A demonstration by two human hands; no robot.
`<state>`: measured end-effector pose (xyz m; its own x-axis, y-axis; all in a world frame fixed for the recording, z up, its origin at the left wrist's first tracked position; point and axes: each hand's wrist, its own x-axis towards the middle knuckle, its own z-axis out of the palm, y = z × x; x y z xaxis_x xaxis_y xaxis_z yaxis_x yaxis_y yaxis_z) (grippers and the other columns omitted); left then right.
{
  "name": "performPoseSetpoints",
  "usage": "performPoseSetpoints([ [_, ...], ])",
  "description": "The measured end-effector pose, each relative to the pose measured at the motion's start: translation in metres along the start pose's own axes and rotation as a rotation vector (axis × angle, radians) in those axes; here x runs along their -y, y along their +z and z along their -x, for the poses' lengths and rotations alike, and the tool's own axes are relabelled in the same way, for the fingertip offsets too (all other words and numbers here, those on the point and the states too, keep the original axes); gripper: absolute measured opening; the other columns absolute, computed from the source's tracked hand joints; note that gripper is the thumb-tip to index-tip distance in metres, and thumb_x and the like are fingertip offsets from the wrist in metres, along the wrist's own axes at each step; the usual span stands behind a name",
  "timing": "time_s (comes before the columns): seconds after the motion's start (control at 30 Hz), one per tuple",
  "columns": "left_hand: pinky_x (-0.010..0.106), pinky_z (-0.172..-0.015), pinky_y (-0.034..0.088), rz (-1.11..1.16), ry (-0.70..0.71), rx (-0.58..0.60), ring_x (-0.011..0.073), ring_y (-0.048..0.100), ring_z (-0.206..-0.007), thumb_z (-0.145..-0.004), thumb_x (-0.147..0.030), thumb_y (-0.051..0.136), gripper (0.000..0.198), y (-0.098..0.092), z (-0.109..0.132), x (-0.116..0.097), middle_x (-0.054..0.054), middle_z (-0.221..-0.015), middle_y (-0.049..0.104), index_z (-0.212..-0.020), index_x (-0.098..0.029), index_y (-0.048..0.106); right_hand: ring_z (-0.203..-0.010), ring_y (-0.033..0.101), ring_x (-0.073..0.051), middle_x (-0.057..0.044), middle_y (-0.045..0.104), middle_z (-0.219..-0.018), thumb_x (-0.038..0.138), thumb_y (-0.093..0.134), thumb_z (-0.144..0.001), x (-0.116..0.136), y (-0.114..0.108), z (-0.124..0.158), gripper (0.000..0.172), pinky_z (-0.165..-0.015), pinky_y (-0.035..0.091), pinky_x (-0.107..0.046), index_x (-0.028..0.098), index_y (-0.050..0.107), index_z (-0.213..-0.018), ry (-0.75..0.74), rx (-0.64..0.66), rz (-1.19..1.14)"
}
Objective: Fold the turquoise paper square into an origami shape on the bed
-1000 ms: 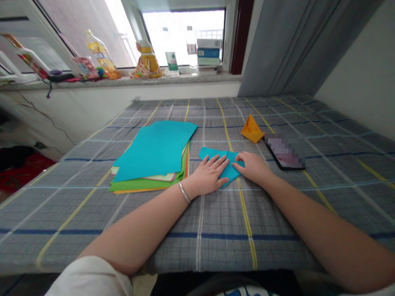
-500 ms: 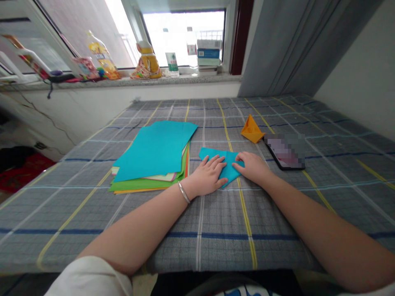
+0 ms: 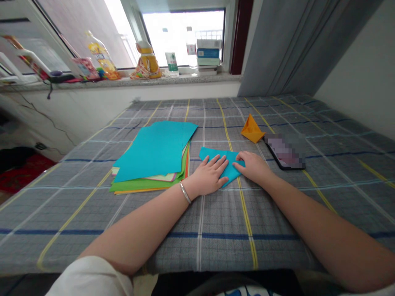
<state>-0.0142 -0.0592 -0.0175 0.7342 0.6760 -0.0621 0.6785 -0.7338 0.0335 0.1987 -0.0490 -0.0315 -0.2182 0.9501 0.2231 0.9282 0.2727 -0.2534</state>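
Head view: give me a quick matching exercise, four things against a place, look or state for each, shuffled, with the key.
1. Left hand
2. Phone
3. Orange paper
4. Stack

A. Multicoloured, blue on top
B. Folded to a peak, near the phone
C. Spread over the folded sheet
D. Black-edged, rightmost of the four

Pairs: 1-C, 2-D, 3-B, 4-A

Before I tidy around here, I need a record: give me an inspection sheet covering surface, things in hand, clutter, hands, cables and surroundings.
Surface: plaid cloth, mostly flat.
Things in hand: blue paper, folded.
Clutter: paper stack at left, edges uneven; orange paper, folded, and phone at right.
Hands: left hand palm-down on the blue paper; right hand at its right edge, grip unclear.
Cables: thin cable along the left wall.
Surroundings: sill with bottles and boxes; curtain at right.
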Motion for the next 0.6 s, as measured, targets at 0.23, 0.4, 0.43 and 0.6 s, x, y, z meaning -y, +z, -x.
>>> performPoseSetpoints([
  [0.23,0.051,-0.118,0.012,-0.012,-0.009,0.026,0.0282,0.010,-0.148,-0.100,-0.050,0.022,0.064,-0.002,-0.001,-0.002,0.008,-0.160,0.014,-0.153,-0.016,0.018,-0.091,0.057,-0.023,-0.006,0.067,-0.094,0.032,0.065,-0.082,0.001,-0.011,0.010,0.012,-0.084,0.042,-0.037,0.022,0.070,-0.085,-0.250,-0.204,-0.061],
  [0.4,0.052,-0.117,0.013,-0.013,-0.006,0.020,0.0286,0.011,-0.148,-0.100,-0.052,0.022,0.065,0.000,-0.001,-0.001,0.009,-0.160,0.015,-0.153,-0.016,0.017,-0.097,0.055,-0.023,-0.001,0.072,-0.090,0.031,0.064,-0.086,0.019,-0.023,0.022,0.011,-0.092,0.038,-0.040,0.026,0.072,-0.080,-0.538,-0.246,-0.062],
  [0.43,0.052,-0.117,0.013,-0.014,-0.002,0.015,0.0284,0.010,-0.148,-0.100,-0.052,0.022,0.065,0.000,-0.001,-0.001,0.009,-0.160,0.016,-0.153,-0.016,0.018,-0.096,0.056,-0.022,-0.001,0.072,-0.089,0.030,0.064,-0.086,0.023,-0.024,0.024,0.010,-0.090,0.039,-0.038,0.026,0.072,-0.081,-0.600,-0.209,-0.081],
  [0.6,0.052,-0.117,0.014,-0.010,-0.008,-0.003,0.0286,0.008,-0.148,-0.100,-0.050,0.021,0.063,0.004,-0.001,0.001,0.008,-0.160,0.015,-0.153,-0.016,0.019,-0.088,0.060,-0.021,-0.006,0.069,-0.087,0.028,0.065,-0.084,0.031,-0.021,0.027,0.008,-0.080,0.045,-0.035,0.021,0.068,-0.082,-0.603,-0.028,-0.053],
])
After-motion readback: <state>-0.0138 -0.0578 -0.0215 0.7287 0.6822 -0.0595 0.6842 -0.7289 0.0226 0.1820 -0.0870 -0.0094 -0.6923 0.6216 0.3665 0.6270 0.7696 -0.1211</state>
